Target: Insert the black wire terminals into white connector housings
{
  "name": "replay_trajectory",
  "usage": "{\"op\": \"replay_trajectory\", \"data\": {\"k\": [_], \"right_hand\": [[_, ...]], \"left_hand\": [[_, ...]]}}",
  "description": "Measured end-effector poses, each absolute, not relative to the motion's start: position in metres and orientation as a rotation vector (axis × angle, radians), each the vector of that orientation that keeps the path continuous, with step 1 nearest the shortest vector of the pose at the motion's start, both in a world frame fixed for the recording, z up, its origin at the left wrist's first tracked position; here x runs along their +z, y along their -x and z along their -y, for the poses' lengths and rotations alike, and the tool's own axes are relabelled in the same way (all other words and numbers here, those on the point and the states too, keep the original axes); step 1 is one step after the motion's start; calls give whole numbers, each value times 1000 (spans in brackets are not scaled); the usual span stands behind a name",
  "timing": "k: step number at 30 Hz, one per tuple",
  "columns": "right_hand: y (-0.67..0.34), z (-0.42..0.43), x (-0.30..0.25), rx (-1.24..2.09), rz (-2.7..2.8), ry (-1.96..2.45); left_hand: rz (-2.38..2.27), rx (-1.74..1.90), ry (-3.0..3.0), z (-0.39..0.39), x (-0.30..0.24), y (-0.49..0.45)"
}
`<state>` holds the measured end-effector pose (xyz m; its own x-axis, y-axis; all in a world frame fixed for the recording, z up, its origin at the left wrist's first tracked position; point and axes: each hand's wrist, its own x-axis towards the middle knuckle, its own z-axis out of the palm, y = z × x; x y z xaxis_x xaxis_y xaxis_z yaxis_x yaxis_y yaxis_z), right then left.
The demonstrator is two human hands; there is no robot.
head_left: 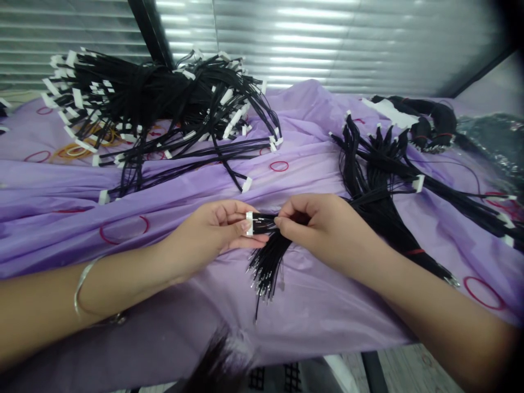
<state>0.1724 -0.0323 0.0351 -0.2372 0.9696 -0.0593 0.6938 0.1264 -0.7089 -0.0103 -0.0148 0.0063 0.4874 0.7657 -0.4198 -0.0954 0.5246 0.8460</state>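
My left hand (223, 226) is closed on a small white connector (249, 224), its thumb on the front face. Several black wires (264, 222) run out of the connector's right side toward my other hand. My right hand (309, 218) pinches black wire close to the connector, thumb against forefinger; the exact tip of the pinch is partly hidden. Below the two hands hangs a bundle of loose black wires (266, 267) with shiny metal terminals at their ends. More of the black wire bundle (388, 224) stretches out behind my right hand.
A large pile of black cables with white connectors (151, 93) lies at the back left. Red rubber bands (279, 166) are scattered on the purple cloth (323, 305). Coiled black wires (438, 117) and a clear plastic bag (495, 147) lie at the back right. Blinds (307, 43) stand behind.
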Motion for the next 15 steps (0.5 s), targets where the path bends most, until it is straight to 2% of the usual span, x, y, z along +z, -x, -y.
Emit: {"op": "replay_trajectory", "data": {"k": [15], "right_hand": [[-172,32,35,880,1990,1610]], "left_hand": [[-884,619,-858,15,6,11]]}}
